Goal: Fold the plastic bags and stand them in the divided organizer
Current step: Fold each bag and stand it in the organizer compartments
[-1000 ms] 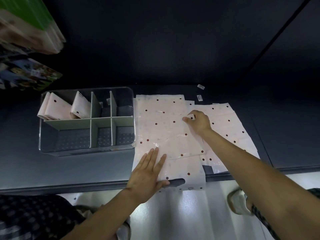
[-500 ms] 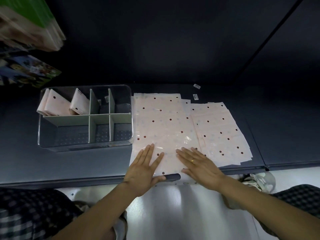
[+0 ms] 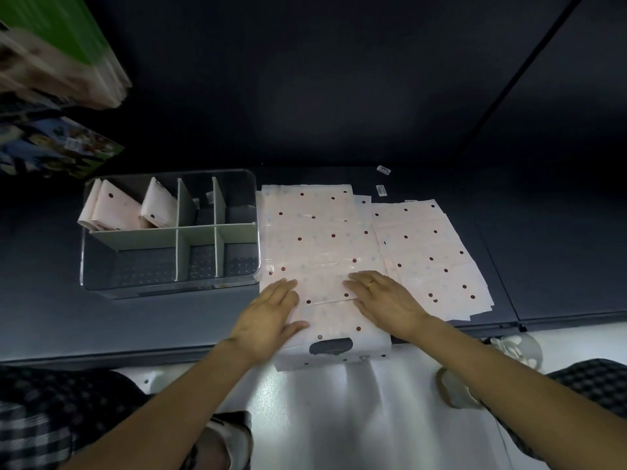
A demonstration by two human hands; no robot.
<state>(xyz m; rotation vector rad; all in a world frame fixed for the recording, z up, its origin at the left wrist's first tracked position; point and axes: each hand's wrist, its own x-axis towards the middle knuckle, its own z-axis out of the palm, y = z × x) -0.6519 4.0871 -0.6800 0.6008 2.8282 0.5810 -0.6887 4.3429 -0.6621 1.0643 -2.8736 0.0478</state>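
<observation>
1. A person's left hand point(image 3: 269, 317) and right hand point(image 3: 386, 300) lie flat on a pink dotted plastic bag point(image 3: 315, 239) spread on a dark table point(image 3: 559, 252), fingers straight and spread, pinching nothing

2. The bag's long axis runs straight away from the person; its near end, with the cut-out handle point(image 3: 330, 346), hangs just over the table's front edge, while the far end reaches level with the back wall of the organizer

3. Both hands press the near third, left at the left edge, right at the right edge, so neither is closer to the work; the free length lies ahead of the fingertips, and a fold would likely run along or across that axis from here

4. The clear divided organizer point(image 3: 101, 266) sits just beside the bag's left edge, on the left hand's side; two folded bags point(image 3: 125, 208) stand tilted in its back-left compartment, the other compartments appearing unfilled

5. A stack of flat bags point(image 3: 431, 252) waits just right of the working bag, partly tucked under it, nearer the right hand
</observation>
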